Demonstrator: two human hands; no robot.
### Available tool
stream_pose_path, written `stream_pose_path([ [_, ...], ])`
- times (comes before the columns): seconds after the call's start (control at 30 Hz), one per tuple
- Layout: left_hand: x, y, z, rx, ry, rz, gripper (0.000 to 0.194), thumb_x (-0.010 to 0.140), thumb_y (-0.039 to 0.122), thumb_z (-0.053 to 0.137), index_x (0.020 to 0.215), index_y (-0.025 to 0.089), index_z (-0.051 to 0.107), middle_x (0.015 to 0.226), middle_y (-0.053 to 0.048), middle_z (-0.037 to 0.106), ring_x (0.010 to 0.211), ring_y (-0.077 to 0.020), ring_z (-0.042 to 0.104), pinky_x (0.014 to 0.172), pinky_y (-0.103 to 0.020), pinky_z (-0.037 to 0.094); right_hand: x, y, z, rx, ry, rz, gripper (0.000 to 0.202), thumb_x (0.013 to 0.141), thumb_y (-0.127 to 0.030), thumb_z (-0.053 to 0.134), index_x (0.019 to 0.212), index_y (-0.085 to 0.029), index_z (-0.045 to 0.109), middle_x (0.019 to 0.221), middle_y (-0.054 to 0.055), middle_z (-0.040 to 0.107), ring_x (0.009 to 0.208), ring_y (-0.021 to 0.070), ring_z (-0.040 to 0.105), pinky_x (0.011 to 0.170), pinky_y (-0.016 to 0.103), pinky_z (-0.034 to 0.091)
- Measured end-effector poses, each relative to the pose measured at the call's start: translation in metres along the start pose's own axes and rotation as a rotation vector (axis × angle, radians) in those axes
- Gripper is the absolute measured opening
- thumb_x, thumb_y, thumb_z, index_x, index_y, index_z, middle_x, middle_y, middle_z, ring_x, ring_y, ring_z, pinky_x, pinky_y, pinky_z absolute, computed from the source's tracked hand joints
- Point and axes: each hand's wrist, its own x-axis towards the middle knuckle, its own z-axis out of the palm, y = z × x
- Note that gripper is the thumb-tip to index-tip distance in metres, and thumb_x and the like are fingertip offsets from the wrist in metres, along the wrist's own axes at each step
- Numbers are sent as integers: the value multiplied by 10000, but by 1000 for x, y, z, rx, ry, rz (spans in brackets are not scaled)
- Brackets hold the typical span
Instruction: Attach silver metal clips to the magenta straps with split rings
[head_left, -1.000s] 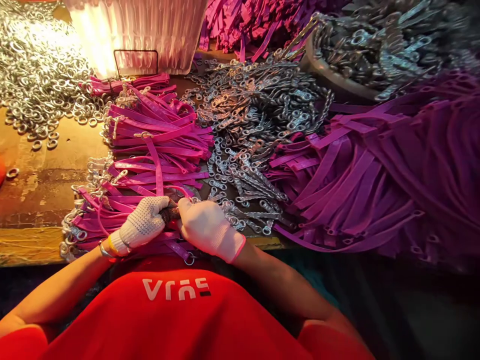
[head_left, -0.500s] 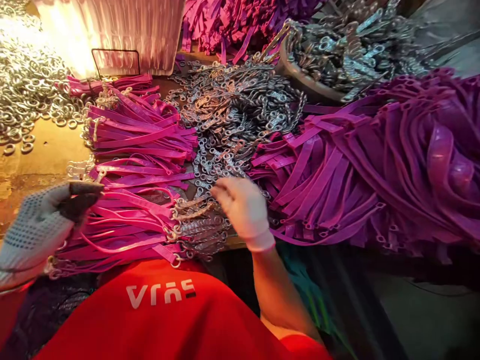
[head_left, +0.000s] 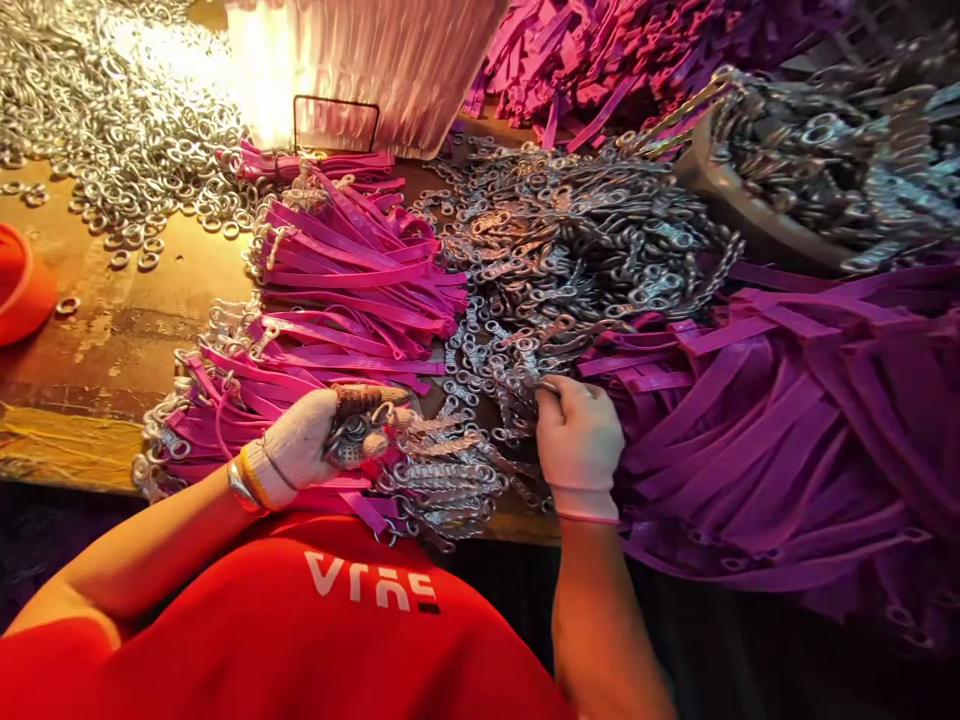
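My left hand (head_left: 300,445), in a white glove with dark fingers and a yellow cuff, is turned palm up with several metal rings (head_left: 349,436) in its curled fingers. It is over the pink straps (head_left: 360,265), beside twisted metal links (head_left: 442,475) joined to straps at the table edge. My right hand (head_left: 581,440), in a white glove, is closed in a pinch at the near edge of a heap of loose metal links (head_left: 570,240). What its fingertips hold is hidden. Purple straps (head_left: 735,430) lie just right of it.
Loose rings (head_left: 135,130) spread across the table at back left, near an orange container (head_left: 22,285). A bright translucent ribbed box (head_left: 375,70) stands behind. A tub (head_left: 757,200) heaped with metal links is at back right, with more pink straps (head_left: 622,60) beyond.
My left hand has come in from the far left to the middle and now shows rings in its palm. My right hand has closed by the links. The view has turned left.
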Motion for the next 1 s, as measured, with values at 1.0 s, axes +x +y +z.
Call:
stream_pose_path([
  [1.0, -22, -3, -6, 628, -110, 160, 323, 948, 485, 541, 809, 204, 461, 559, 72, 432, 384, -62, 287, 370, -195, 244, -68, -146, -45, 369, -195, -537, 294, 1013, -347, 435, 968, -182, 674, 770, 42, 690, 675, 168, 581, 622, 283, 371],
])
